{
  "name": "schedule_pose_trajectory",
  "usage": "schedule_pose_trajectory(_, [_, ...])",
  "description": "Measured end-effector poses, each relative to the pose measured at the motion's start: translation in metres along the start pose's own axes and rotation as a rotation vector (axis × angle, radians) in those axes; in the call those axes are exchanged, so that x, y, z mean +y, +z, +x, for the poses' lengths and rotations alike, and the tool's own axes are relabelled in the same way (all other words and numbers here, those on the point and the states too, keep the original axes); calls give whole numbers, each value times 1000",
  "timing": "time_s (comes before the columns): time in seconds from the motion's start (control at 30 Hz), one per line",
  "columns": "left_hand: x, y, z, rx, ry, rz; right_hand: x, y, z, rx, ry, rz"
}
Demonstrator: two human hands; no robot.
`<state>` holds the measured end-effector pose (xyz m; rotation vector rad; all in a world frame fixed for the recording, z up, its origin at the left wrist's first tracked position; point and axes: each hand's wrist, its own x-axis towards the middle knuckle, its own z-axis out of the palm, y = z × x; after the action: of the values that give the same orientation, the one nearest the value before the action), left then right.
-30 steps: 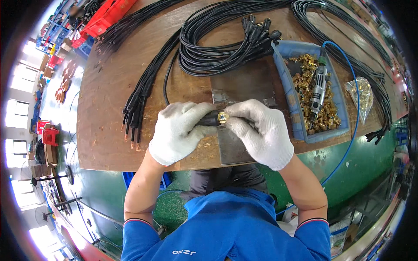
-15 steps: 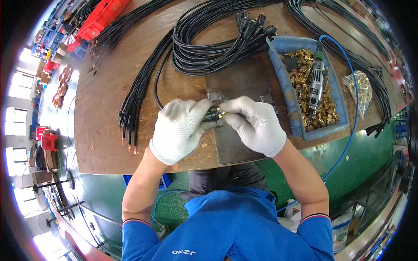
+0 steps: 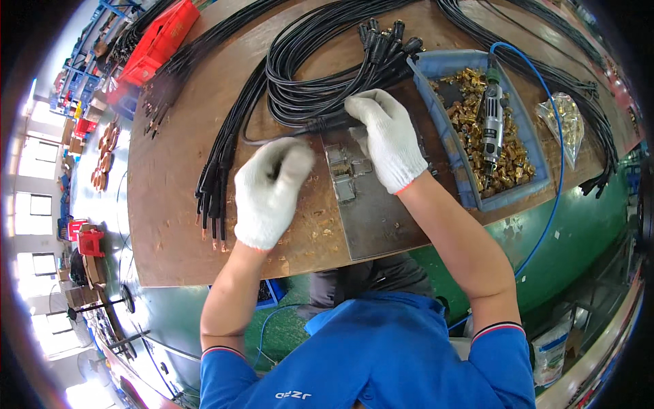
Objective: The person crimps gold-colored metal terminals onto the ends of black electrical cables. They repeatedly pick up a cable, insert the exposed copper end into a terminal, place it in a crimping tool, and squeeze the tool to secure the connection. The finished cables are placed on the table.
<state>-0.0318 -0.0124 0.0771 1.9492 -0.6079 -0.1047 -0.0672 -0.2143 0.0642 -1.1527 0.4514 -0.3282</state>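
Observation:
Both my hands wear white knitted gloves. My left hand (image 3: pixel 267 194) is over the left part of the table, fingers loosely curled with a gap to the thumb, and nothing shows in it. My right hand (image 3: pixel 388 140) reaches farther out, its fingers around the end of a black cable connector (image 3: pixel 327 124); the end is hidden by the glove and the motion blurs it. The connector lies at the near edge of a coil of black cables (image 3: pixel 279 88). More black connectors (image 3: pixel 381 44) are bunched at the coil's right side.
A blue bin (image 3: pixel 470 198) of brass fittings (image 3: pixel 518 163) stands right, with a grey rotary tool (image 3: pixel 492 126) on top and a blue hose (image 3: pixel 560 150). Stripped cable ends (image 3: pixel 211 191) lie left. Small metal blocks (image 3: pixel 344 187) sit on a dark plate (image 3: pixel 375 225). A clear bag (image 3: pixel 569 129) lies far right.
My hands have parted. The right moved away from me with the connector, to the coil; the left let go of it and drew back slightly toward me.

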Motion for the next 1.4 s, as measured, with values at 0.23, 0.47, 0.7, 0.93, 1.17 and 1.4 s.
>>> schedule_pose_trajectory(0.23, [14,49,68,224,-117,-1112,29,27,16,-100,-90,-123])
schedule_pose_trajectory(0.47, [-35,58,117,-253,-98,-765,59,-4,92,-101,-144,-247])
schedule_pose_trajectory(0.7, [-62,72,125,-222,22,-459,48,5,74,-273,-198,-155])
schedule_pose_trajectory(0.93, [-63,72,122,-223,151,-186,64,8,72,-122,-321,-103])
schedule_pose_trajectory(1.17, [-86,94,104,-103,217,-540,76,1,75,-262,-397,-206])
schedule_pose_trajectory(1.4, [-76,88,104,56,126,-372,54,-3,77,-272,-381,-418])
